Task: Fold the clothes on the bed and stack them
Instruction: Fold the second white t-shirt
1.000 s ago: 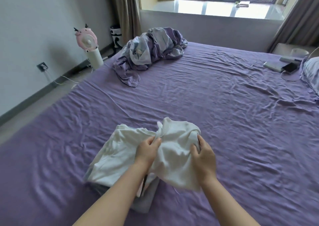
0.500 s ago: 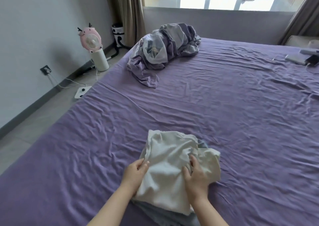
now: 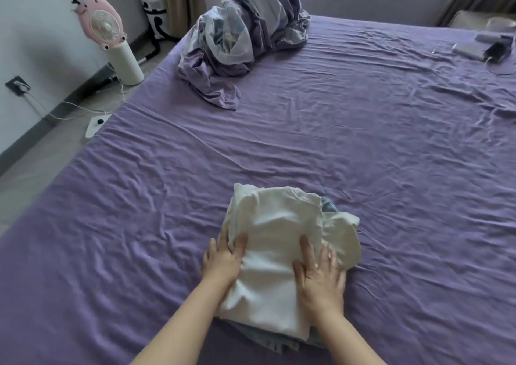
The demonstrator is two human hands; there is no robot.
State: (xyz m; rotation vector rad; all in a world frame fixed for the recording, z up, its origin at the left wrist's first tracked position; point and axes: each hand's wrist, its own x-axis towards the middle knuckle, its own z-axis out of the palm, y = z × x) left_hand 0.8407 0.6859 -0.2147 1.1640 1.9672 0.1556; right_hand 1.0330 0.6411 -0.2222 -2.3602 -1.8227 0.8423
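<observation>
A folded white garment (image 3: 275, 242) lies on top of a grey-blue folded piece (image 3: 268, 341) near the front of the purple bed (image 3: 363, 155). My left hand (image 3: 223, 258) rests at the garment's left edge, thumb on top and fingers against the side. Flat on the garment's right part lies my right hand (image 3: 321, 275), fingers spread, pressing down. A cream fold (image 3: 343, 239) sticks out to the right of the stack. A bit of blue fabric (image 3: 329, 205) shows behind it.
A crumpled heap of purple and grey bedding (image 3: 245, 38) sits at the bed's far left. A phone and small devices (image 3: 485, 49) lie at the far right. On the floor to the left stand a pink fan (image 3: 109, 35) and a power strip (image 3: 96, 123).
The white garment, held bunched up a second ago, now lies flat and folded on the stack. Both hands have come down onto it and spread. The camera has tilted lower.
</observation>
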